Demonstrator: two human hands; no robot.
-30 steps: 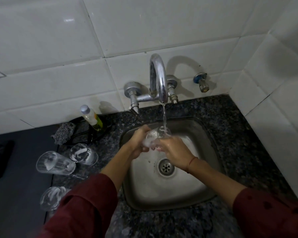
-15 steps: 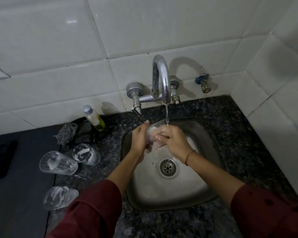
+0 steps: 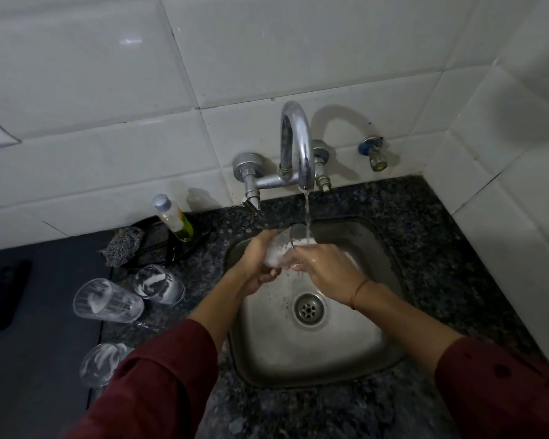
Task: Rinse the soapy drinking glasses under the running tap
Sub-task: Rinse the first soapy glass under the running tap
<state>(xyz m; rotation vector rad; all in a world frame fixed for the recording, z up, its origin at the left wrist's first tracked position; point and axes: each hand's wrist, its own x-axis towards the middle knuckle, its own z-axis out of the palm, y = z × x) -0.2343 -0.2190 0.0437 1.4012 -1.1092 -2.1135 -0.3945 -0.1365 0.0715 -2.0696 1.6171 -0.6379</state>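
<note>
Over the steel sink (image 3: 355, 353) I hold a soapy drinking glass (image 3: 284, 245), tilted with its mouth up toward the stream. Water falls from the chrome tap (image 3: 300, 147) onto its rim. My left hand (image 3: 259, 264) grips the glass's lower body from the left, and my right hand (image 3: 322, 270) holds it from the right, fingers wrapped at its side. Three more soapy glasses lie on their sides on the counter to the left: one (image 3: 107, 301), one (image 3: 159, 285), and one (image 3: 100, 364) partly hidden by my left sleeve.
A dish soap bottle (image 3: 173, 217) and a scrub pad (image 3: 122, 245) sit at the back left by the tiled wall. A capped wall valve (image 3: 373, 153) is right of the tap. Dark granite counter (image 3: 441, 248) surrounds the sink; a tiled wall closes the right side.
The glass has turned from being clasped between both hands to tilted mouth-up under the stream, and both hands have shifted slightly toward the tap.
</note>
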